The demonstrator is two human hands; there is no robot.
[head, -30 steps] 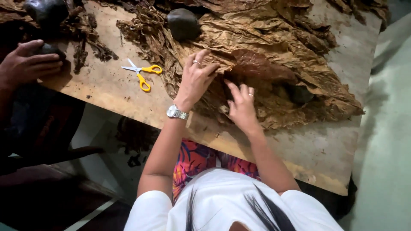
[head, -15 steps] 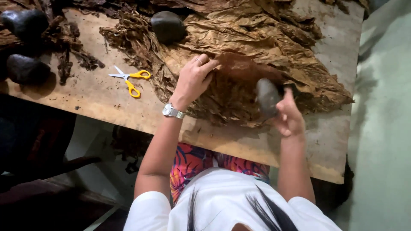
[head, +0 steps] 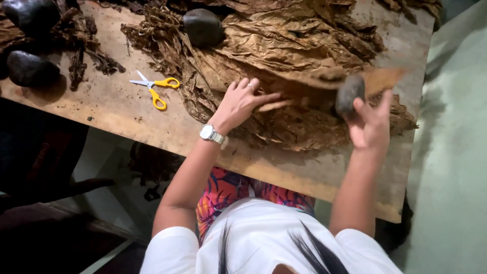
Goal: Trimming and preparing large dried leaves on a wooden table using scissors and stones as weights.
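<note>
A big pile of dried brown leaves (head: 284, 56) covers the far half of a wooden table (head: 127, 119). My left hand (head: 241, 101), with a ring and a silver wristwatch, lies flat on the leaves with its fingers spread to the right. My right hand (head: 370, 124) is lifted at the pile's right side and grips a dark grey stone (head: 350, 94), with a blurred brown leaf just beyond it.
Yellow-handled scissors (head: 154, 89) lie on the bare wood to the left. Another dark stone (head: 203, 28) sits on the leaves at the back. More dark stones (head: 30, 68) lie among leaf scraps at the far left. Green floor runs along the right.
My right hand left the leaves beside my left hand, picked up the dark stone and carried it right and up. Another person's hand at far left is gone from view.
</note>
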